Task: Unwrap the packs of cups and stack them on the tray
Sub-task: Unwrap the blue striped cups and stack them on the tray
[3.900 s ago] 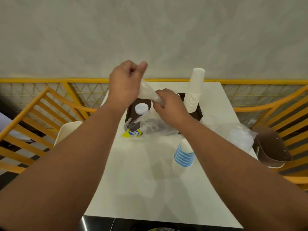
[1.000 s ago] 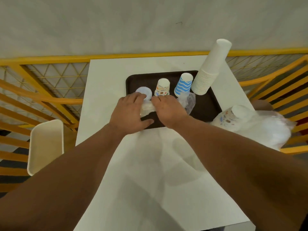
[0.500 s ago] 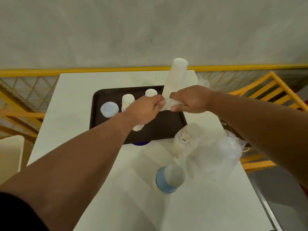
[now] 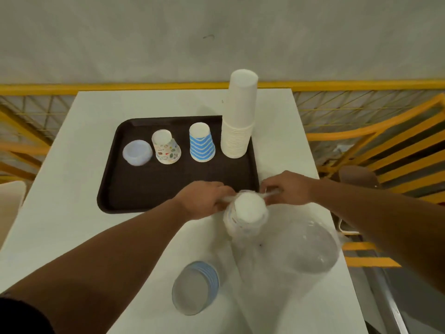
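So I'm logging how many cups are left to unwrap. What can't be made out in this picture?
- Wrapped pack of cups, head view: the plastic and both hands, left hand and right hand, hide its side, so no count.
- Blue-striped pack, head view: seen end-on, its length is hidden.
- Loose clear plastic: too blurred to tell if it holds anything.
- Tall white stack on the tray: rims too small to count.

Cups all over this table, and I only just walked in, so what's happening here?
A person is unwrapping packs of paper cups. Both hands, left hand and right hand, pinch the clear wrap at the top of a pack of cups standing just in front of the brown tray. On the tray stand a tall white stack, a blue striped cup, a patterned cup and a small clear cup. Another wrapped pack waits nearer.
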Demonstrator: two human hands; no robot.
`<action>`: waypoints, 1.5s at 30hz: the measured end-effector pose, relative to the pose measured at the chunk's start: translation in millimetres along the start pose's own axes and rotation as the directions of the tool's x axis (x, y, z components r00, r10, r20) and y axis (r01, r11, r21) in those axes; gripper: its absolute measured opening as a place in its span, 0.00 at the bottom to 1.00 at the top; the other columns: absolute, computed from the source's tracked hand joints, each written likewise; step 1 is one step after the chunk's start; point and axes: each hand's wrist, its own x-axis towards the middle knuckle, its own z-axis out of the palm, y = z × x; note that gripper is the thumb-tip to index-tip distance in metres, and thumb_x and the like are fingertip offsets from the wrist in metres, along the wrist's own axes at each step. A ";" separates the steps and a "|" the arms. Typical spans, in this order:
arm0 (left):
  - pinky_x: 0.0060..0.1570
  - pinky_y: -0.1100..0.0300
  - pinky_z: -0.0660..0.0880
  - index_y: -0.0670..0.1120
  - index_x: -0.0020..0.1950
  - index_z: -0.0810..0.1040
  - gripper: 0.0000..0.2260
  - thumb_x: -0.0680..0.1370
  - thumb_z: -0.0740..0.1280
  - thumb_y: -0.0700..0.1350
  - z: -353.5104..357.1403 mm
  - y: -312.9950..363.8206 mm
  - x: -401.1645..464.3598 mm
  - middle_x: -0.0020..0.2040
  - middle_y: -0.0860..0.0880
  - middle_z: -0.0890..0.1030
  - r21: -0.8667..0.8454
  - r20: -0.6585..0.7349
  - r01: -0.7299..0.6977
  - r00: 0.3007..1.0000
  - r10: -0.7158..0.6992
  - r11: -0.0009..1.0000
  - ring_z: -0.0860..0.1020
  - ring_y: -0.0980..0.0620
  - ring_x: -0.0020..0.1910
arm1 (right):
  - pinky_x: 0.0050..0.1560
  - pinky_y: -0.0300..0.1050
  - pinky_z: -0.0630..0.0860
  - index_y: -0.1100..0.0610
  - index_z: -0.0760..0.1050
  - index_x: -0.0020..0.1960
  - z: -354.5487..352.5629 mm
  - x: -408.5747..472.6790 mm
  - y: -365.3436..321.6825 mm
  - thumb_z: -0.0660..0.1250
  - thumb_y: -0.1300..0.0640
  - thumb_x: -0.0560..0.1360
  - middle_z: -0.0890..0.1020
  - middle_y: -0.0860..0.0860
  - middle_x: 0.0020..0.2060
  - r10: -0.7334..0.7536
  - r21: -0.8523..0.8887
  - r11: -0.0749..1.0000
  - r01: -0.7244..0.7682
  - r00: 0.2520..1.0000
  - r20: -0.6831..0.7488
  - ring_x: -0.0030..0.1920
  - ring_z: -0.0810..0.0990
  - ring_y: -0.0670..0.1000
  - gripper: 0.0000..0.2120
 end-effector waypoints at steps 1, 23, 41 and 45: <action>0.54 0.53 0.75 0.53 0.68 0.74 0.18 0.78 0.64 0.50 3.1 1.4 1.3 0.58 0.50 0.80 0.035 0.015 -0.017 1.000 0.016 0.999 0.78 0.48 0.57 | 0.54 0.44 0.74 0.45 0.78 0.55 6.1 -1.4 3.7 0.68 0.40 0.74 0.81 0.44 0.48 0.000 0.029 1.000 0.000 1.000 -0.005 0.48 0.78 0.46 0.14; 0.46 0.54 0.67 0.53 0.59 0.83 0.13 0.79 0.63 0.50 38.3 -3.9 -4.9 0.46 0.51 0.78 0.411 -0.187 -0.288 0.902 0.389 0.865 0.74 0.49 0.45 | 0.55 0.45 0.66 0.44 0.84 0.50 33.6 16.7 17.4 0.69 0.40 0.73 0.78 0.40 0.41 0.037 -0.052 0.997 -0.050 0.975 -0.220 0.49 0.74 0.47 0.11; 0.51 0.50 0.67 0.51 0.61 0.81 0.16 0.80 0.58 0.51 46.0 -1.3 -8.7 0.50 0.50 0.76 0.459 -0.167 -0.265 0.912 0.375 0.848 0.72 0.47 0.49 | 0.63 0.52 0.62 0.45 0.80 0.49 20.1 16.0 12.0 0.69 0.41 0.72 0.81 0.46 0.52 0.129 -0.064 0.982 -0.176 0.886 -0.445 0.58 0.74 0.53 0.11; 0.53 0.49 0.69 0.51 0.66 0.78 0.18 0.79 0.60 0.54 37.2 -1.7 -13.5 0.51 0.50 0.77 0.478 -0.124 -0.268 0.922 0.366 0.837 0.74 0.47 0.51 | 0.66 0.54 0.60 0.46 0.80 0.50 5.7 8.5 9.6 0.67 0.39 0.72 0.81 0.45 0.55 0.133 -0.073 0.978 -0.194 0.860 -0.493 0.60 0.75 0.52 0.13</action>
